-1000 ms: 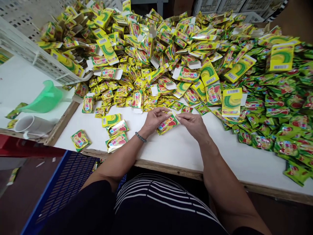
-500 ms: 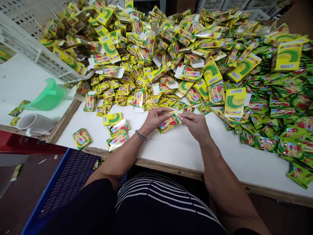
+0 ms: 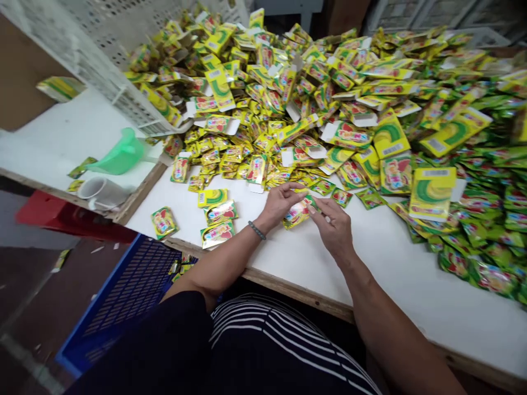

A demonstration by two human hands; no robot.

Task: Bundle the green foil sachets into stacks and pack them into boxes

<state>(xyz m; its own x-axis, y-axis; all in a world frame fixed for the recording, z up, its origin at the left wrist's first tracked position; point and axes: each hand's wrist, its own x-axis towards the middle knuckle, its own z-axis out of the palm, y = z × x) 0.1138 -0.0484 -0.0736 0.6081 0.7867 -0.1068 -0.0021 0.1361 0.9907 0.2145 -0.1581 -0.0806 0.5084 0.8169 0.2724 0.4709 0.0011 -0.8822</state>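
Between my two hands, just above the white table (image 3: 329, 280), is a small yellow and green candy box (image 3: 297, 214) with a red fruit picture. My left hand (image 3: 282, 204), with a beaded bracelet at the wrist, grips its upper left edge. At the box's right end, the fingers of my right hand (image 3: 332, 222) pinch it, and they cover that corner. To the left, a short column of similar boxes (image 3: 218, 213) lies on the table, and one more box (image 3: 163, 222) sits apart near the edge. Small yellow sachets (image 3: 220, 159) are heaped just beyond my hands.
A large pile of yellow boxes (image 3: 349, 134) spreads across the back, with green sachets (image 3: 489, 269) at the right. On the left stand a white crate (image 3: 123, 99), a green scoop (image 3: 119, 156) and a white mug (image 3: 99, 193). A blue basket (image 3: 119, 296) is below the table edge.
The view has swung left, so everything sits further right. Both hands still hold the candy box, and my right hand's fingers have turned further over its right end.
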